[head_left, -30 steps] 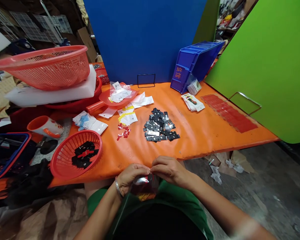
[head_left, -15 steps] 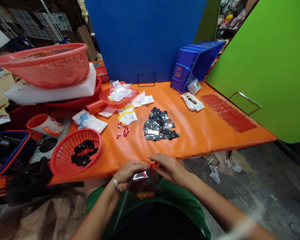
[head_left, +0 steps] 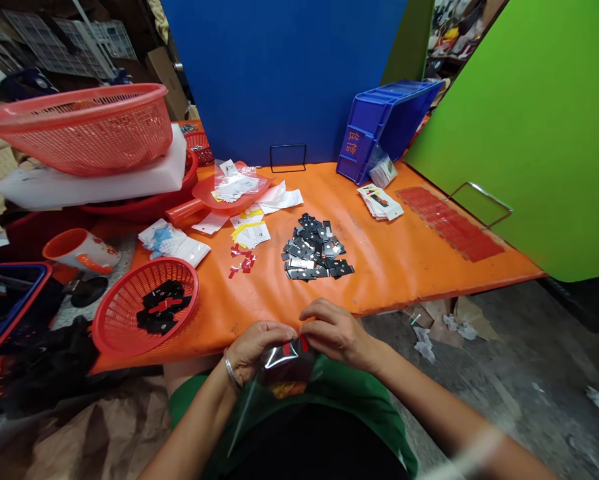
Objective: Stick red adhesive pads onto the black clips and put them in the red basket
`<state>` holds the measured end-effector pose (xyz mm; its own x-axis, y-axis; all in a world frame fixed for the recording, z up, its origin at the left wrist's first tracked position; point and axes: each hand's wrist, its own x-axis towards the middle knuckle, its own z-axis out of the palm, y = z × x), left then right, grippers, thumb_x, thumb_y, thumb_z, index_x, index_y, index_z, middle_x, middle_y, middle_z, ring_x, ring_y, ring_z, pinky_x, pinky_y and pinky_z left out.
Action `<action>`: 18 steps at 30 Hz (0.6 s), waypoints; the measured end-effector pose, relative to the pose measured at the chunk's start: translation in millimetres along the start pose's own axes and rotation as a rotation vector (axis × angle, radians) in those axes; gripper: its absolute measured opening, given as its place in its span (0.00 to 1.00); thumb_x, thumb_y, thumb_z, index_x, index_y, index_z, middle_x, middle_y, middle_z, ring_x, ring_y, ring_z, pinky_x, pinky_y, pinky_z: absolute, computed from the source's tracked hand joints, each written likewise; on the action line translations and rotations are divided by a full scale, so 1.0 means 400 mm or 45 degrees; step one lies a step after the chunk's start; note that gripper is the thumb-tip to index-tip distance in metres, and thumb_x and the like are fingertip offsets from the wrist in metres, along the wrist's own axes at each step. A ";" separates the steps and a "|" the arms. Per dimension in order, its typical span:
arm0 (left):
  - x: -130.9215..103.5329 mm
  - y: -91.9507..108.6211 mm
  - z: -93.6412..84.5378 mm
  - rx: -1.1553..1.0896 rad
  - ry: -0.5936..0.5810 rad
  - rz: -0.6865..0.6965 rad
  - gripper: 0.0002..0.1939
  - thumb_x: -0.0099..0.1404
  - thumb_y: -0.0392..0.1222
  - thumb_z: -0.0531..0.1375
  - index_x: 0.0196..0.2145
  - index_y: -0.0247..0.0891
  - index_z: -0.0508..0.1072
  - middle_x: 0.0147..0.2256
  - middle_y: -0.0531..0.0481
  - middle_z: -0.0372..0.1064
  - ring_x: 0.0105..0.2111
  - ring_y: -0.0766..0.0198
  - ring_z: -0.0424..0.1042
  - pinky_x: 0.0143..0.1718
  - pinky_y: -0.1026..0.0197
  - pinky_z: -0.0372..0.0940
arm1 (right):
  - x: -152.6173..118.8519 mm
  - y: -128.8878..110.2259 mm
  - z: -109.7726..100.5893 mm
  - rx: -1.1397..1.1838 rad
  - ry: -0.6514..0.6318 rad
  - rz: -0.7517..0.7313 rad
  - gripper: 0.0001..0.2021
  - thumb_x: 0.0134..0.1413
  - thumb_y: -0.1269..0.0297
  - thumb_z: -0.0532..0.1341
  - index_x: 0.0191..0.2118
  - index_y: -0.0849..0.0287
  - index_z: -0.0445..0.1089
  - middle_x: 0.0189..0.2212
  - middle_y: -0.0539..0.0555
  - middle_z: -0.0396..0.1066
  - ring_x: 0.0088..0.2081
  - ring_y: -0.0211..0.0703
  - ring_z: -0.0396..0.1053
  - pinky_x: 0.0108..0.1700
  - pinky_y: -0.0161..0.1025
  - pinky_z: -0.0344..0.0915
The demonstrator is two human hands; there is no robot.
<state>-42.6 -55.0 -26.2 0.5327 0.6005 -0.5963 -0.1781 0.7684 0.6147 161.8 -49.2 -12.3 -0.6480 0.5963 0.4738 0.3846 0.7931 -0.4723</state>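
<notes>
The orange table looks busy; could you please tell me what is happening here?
The person's left hand pinches clear plastic, while the right hand is at a red strip, by the near edge of the orange table. Black pieces lie heaped on it beside small red pieces; more sit in a red basket.

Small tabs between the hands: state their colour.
The small tabs are red, in the head view.

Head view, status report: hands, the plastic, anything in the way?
Left hand pinching clear plastic over lap. Right hand at red tab, grip unclear. Black pieces piled beyond, apart from hands; no obstruction seen.
</notes>
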 end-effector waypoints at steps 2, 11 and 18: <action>0.004 0.000 -0.006 0.026 0.045 0.022 0.11 0.46 0.40 0.68 0.27 0.31 0.76 0.24 0.49 0.71 0.24 0.68 0.66 0.29 0.65 0.59 | 0.004 -0.023 -0.019 -0.063 0.007 -0.057 0.07 0.58 0.70 0.55 0.42 0.57 0.67 0.39 0.58 0.69 0.42 0.45 0.66 0.41 0.43 0.66; 0.015 0.046 0.012 0.322 0.208 0.258 0.13 0.47 0.45 0.68 0.28 0.33 0.78 0.28 0.47 0.73 0.28 0.65 0.68 0.34 0.64 0.61 | 0.024 -0.084 -0.089 0.201 0.428 0.513 0.17 0.51 0.70 0.61 0.48 0.53 0.60 0.46 0.59 0.66 0.46 0.49 0.66 0.44 0.47 0.66; 0.037 0.129 0.099 0.648 0.123 0.553 0.21 0.53 0.52 0.64 0.39 0.34 0.76 0.24 0.52 0.68 0.27 0.66 0.65 0.32 0.63 0.59 | 0.018 -0.002 -0.077 0.781 0.394 0.961 0.27 0.49 0.69 0.60 0.55 0.53 0.52 0.27 0.47 0.67 0.26 0.36 0.67 0.30 0.34 0.65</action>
<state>-11.0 -15.4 17.1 0.4201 0.8668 -0.2688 0.0650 0.2667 0.9616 176.9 -41.8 14.5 -0.1438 0.9893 0.0250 0.1630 0.0486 -0.9854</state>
